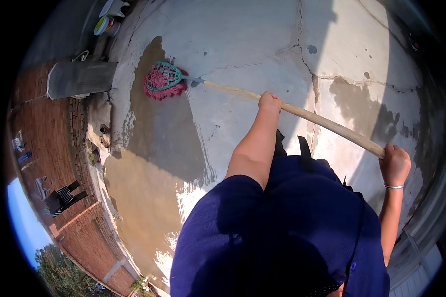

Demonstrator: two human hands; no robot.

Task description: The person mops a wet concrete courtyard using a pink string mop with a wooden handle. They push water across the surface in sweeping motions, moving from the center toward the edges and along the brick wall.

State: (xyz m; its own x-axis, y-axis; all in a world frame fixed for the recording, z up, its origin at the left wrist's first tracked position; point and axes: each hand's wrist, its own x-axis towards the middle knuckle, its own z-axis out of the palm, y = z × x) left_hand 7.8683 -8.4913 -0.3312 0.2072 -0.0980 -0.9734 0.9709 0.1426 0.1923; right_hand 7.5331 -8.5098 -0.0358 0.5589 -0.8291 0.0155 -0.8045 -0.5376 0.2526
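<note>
A mop with a pink shaggy head under a green plastic frame lies against the wet concrete floor at the far left. Its long wooden handle slants across in front of me toward the right. Midway along the handle my left hand is closed around the wood, arm stretched forward. My right hand, a silver bangle on its wrist, grips the handle's end. Both sets of fingers are wrapped round the wood.
Wet patches darken the cracked concrete floor along the left. A brick wall borders that side, with a grey slab jutting out. Beyond it stand a bucket and a white container.
</note>
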